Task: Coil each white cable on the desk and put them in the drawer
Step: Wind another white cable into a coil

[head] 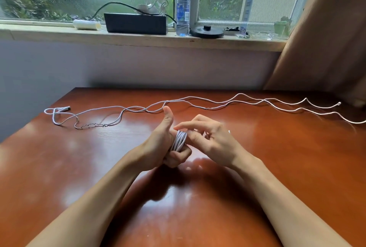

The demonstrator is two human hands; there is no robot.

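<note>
Two bare forearms are reaching in from the near edge and meeting over the middle of the desk (79, 167). The left hand (164, 143) is gripping a coiled white cable (179, 140), fingers curling round its lower part and thumb sticking straight up. The right hand (213, 139) is pressing in against it, forefinger and thumb pinching the top of the coil, whose several smooth, tight loops are standing upright between the two hands. The glossy reddish-brown wood is reflecting window light.

Just beyond the hands, loose white cables (198, 101) are lying in long wavy lines, stretching far out to the left and right and crossing near the raised thumb; a plug (65, 108) is lying at the far left end.

Further off, a windowsill (138, 38) is carrying a black box (136, 23) and a water bottle (182, 7), and a brown curtain (326, 38) is hanging to the right.
</note>
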